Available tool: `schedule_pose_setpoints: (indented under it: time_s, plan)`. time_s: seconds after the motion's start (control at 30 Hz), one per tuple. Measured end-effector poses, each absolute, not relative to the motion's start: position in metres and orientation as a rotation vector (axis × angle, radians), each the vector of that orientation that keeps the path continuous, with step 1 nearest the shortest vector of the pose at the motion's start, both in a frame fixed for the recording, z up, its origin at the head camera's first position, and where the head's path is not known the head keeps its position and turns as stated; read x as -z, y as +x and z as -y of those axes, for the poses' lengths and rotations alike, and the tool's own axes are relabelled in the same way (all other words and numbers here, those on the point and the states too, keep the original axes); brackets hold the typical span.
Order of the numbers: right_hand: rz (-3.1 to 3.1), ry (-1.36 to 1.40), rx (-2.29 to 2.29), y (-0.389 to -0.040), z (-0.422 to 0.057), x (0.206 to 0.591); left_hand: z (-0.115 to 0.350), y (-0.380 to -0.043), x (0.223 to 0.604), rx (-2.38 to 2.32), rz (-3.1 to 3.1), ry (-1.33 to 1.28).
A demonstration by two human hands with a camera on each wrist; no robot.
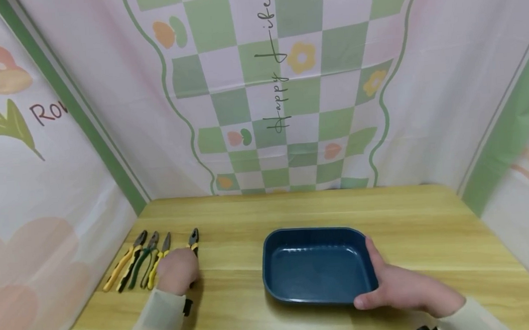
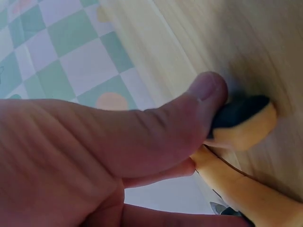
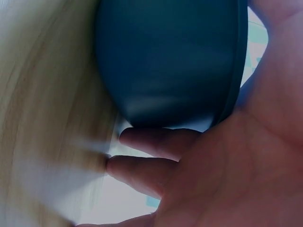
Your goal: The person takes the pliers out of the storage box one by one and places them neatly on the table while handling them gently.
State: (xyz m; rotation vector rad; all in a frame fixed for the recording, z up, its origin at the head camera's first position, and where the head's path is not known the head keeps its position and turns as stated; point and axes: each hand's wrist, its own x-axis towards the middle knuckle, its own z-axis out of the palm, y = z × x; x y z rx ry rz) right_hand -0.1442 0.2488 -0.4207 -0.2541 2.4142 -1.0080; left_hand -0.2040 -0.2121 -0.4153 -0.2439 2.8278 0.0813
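Observation:
At the table's left, my left hand (image 1: pixel 179 271) pinches a pair of pliers (image 1: pixel 194 237) with black and yellow handles. Its metal head points away from me, and the hand covers most of the handles in the head view. In the left wrist view the thumb (image 2: pixel 189 113) presses against a handle (image 2: pixel 253 125) close over the wood. My right hand (image 1: pixel 401 285) grips the right end of a deep blue rectangular dish (image 1: pixel 319 272). The thumb lies at its near corner and the index finger at its far corner. Nothing lies inside the dish.
Left of my left hand, a row of pliers lies side by side: one yellow-and-black pair (image 1: pixel 128 262), one dark green pair (image 1: pixel 144 258) and one bright yellow pair (image 1: pixel 161 260). Printed curtains (image 1: pixel 260 85) enclose the wooden table (image 1: pixel 236 306) at the back and sides.

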Motion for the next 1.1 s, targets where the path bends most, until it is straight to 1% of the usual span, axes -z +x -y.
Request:
schedule_pose_setpoints:
  time_s: [0.43,0.6,0.77,0.83,0.9,1.0,1.1]
  plan:
    - [-2.416,-0.271,1.049,-0.142,-0.246,0.421,0.214,-0.201,0.412,-0.086,-2.831,-0.274]
    - [-2.455,-0.262,1.038,-0.136,-0.245,0.419,0.209,-0.195,0.413,-0.124,-2.924,-0.292]
    - [-2.462,-0.235,1.025,-0.13,-0.241,0.415,0.199,-0.195,0.405,-0.189,-2.913,-0.345]
    - [-2.467,-0.243,1.029,-0.128,-0.24,0.414,0.194,-0.196,0.403,-0.206,-2.951,-0.287]
    - [-2.482,-0.265,1.052,-0.128,-0.239,0.414,0.189,-0.196,0.403,-0.205,-3.025,-0.169]
    - [-2.542,-0.254,1.027,-0.128,-0.24,0.412,0.181,-0.197,0.402,-0.207,-3.128,0.004]
    - [-2.617,-0.214,0.968,-0.131,-0.241,0.407,0.172,-0.199,0.4,-0.149,-3.18,0.116]
